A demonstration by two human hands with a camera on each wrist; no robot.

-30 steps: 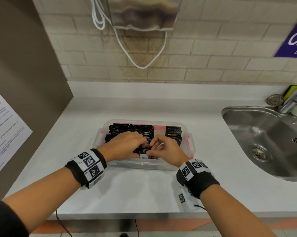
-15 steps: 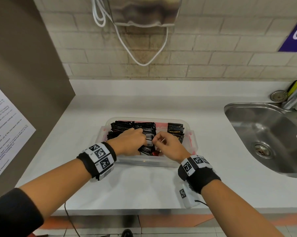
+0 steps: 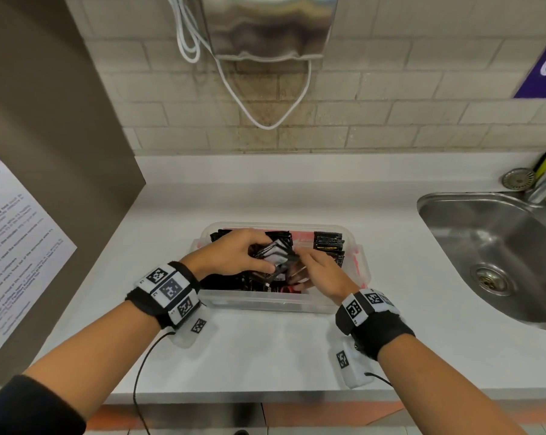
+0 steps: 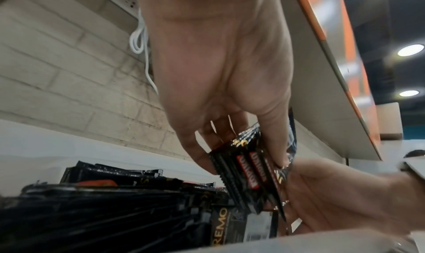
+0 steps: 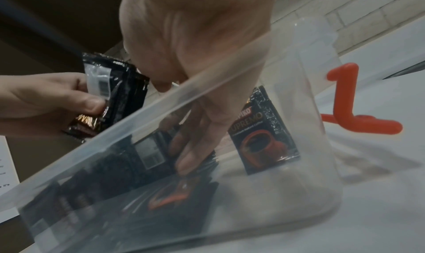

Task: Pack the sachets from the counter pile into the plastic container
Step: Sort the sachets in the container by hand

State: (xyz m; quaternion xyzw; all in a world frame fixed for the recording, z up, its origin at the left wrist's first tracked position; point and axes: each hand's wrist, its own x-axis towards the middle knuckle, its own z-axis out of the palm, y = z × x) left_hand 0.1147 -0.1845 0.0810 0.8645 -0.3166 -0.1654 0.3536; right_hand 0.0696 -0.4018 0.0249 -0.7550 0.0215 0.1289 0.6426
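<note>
Several sachets (image 3: pixel 276 255) pinched in left hand (image 3: pixel 234 257) over container (image 3: pixel 265 301).

Bare desk (image 3: pixel 265 350) lies in front of the container (image 3: pixel 265 304); its left is packed with sachets (image 3: pixel 224 282), sink (image 3: pixel 498 252) right.

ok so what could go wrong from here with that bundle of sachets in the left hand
1. The left hand pinches a fanned stack of coffee sachets by thumb and fingertips only; a few could slide out and scatter.
2. The right hand has its fingers down among the sachets already in the plastic container, so the incoming stack may jam against them or knock over the standing rows.
3. The upright sachet stands alone and could tip.
</note>
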